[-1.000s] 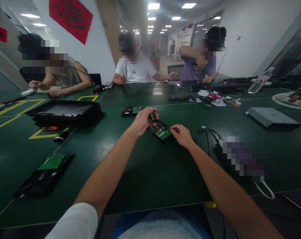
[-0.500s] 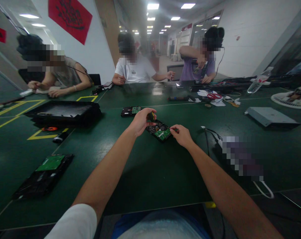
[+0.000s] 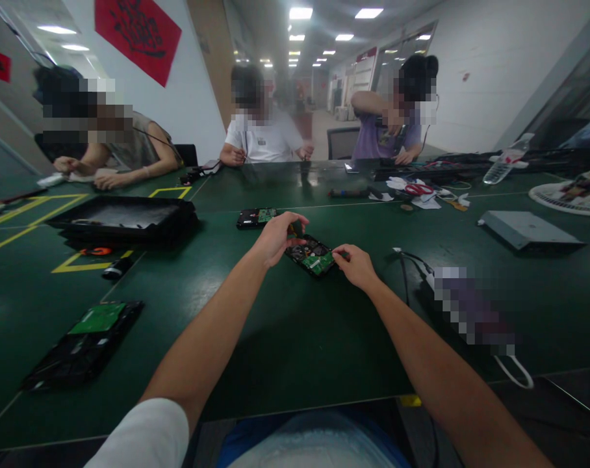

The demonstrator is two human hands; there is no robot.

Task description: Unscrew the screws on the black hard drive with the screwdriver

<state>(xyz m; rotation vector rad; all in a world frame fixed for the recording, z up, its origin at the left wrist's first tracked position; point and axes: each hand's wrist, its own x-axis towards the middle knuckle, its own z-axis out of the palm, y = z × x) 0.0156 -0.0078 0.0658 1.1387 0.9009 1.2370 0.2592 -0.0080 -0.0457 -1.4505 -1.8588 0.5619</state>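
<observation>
A hard drive [image 3: 319,260] with a green circuit board lies on the dark green table in front of me, turned at an angle. My left hand [image 3: 279,239] is over its far left corner, fingers curled round what looks like a small screwdriver [image 3: 294,229]; only part of a dark and yellow handle shows, and its tip is hidden. At the right edge of the drive, my right hand [image 3: 354,263] pinches the edge between thumb and fingertips. Just beyond my left hand sits a second hard drive [image 3: 250,218]. Another hard drive [image 3: 91,338] rests near the table's left front.
A black tray [image 3: 124,221] stands at the left, with a dark cylinder [image 3: 117,268] before it. On the right are a blurred-out device with a cable [image 3: 407,279], a grey metal box [image 3: 529,231] and a plastic bottle [image 3: 507,159]. Three people sit across the table.
The handle in my left hand has turned and shows less between the fingers. My right hand and the drive stay in place. The middle person's hand has moved inward.
</observation>
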